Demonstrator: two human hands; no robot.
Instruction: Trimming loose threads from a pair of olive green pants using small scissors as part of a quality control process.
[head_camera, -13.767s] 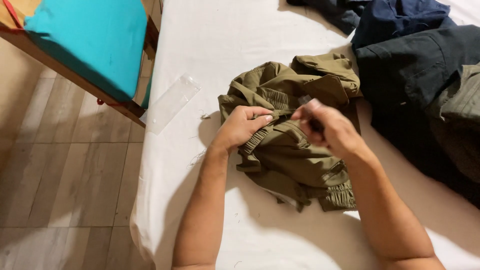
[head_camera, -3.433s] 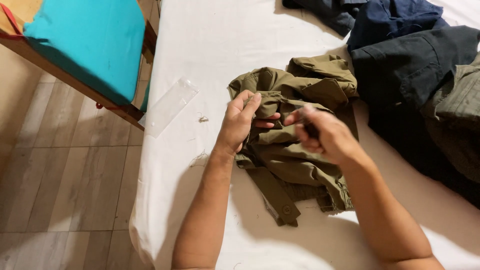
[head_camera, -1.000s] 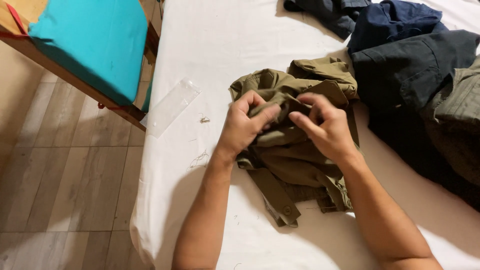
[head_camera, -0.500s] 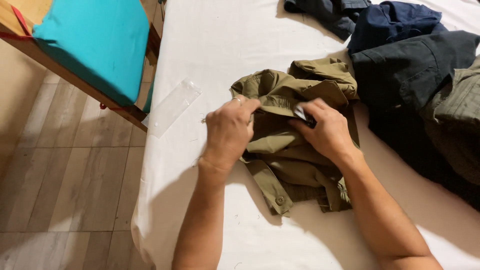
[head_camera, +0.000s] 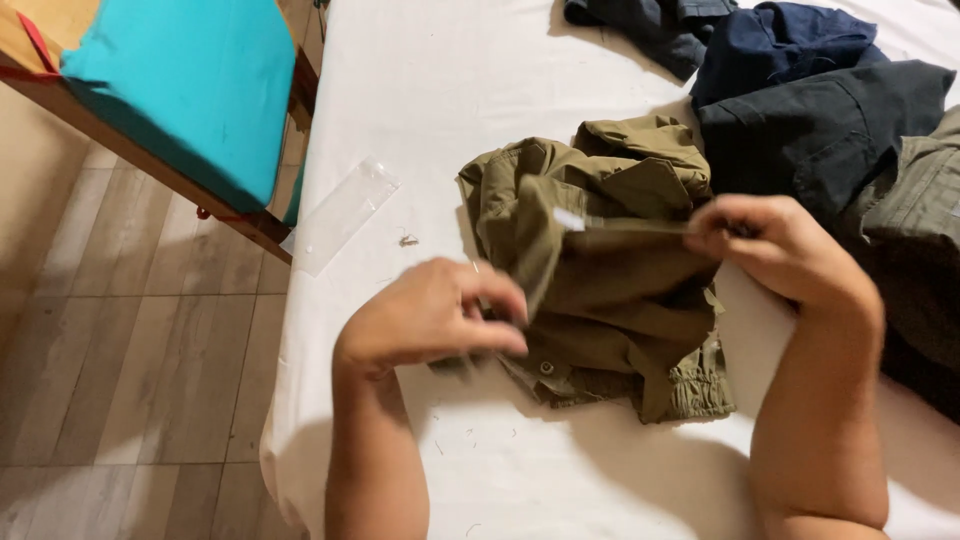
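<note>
Olive-green garment (head_camera: 610, 310), a crumpled piece of work clothing with an elastic cuff and a snap button showing, lies near the front edge of a white-covered table (head_camera: 480, 90). It is the largest thing in hand, and it is still bunched: most of the cloth sits in a heap, and only one edge is lifted and pulled taut between the two hands, so any straightening looks barely started. Dark navy and grey clothes (head_camera: 830, 130) lie piled at the far right, apart from the hands. A chair with a teal cushion (head_camera: 190, 90) stands to the left over a wooden floor. The right hand (head_camera: 775, 245) pinches the raised edge between thumb and fingers, closed tight on the cloth. The left hand (head_camera: 430, 315) is blurred, fingers curled together and pinching the garment's near edge. A clear plastic sleeve (head_camera: 345, 210) rests flat by the table's left edge, with a tiny scrap (head_camera: 407, 240) beside it.
</note>
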